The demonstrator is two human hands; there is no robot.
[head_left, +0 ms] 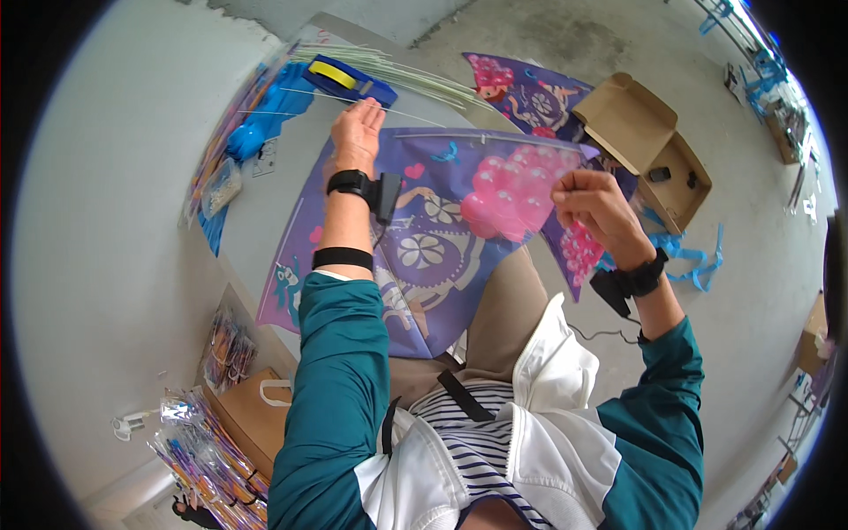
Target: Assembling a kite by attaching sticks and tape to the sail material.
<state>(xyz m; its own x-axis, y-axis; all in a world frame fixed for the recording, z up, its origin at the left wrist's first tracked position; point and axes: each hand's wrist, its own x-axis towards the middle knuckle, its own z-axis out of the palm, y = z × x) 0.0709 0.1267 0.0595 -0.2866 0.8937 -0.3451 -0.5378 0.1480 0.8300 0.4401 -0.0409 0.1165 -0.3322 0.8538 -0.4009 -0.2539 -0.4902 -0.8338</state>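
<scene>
My left hand (356, 131) lies flat, reaching for a thin rod (375, 108). My right hand (594, 205) pinches the kite (442, 221) edge. It looks light, floppy; best gripped along its spar.

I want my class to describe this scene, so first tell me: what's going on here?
A person in a teal jacket sits with a purple cartoon-printed kite spread over the lap and table edge. The left hand reaches forward to thin pale rods lying on the grey table. The right hand pinches the kite's right edge by its pink part. An open cardboard box and a second kite lie on the floor.
</scene>
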